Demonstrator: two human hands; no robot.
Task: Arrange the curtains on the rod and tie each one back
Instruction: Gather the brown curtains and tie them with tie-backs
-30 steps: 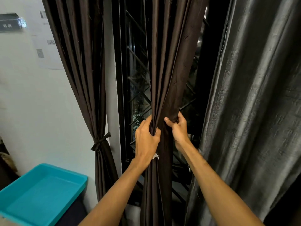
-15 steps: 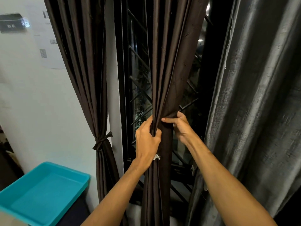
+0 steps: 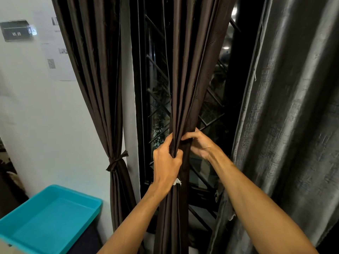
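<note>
Brown curtain (image 3: 190,79), bunched, with left hand (image 3: 166,165) and right hand (image 3: 200,144) (thumb across) clenched round it.

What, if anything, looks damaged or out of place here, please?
The shiny grey curtain on the right has a frayed edge with loose threads. A ragged white scrap pokes out beside the left hand gripping the dark brown curtain.

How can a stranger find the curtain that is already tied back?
Start at the white wall on the left and go to the edge of the dark window. The dark brown curtain hanging there, beside a teal tray, is the one. Unlike the middle brown curtain and the loose grey curtain, it has a knotted band around its waist.
</note>
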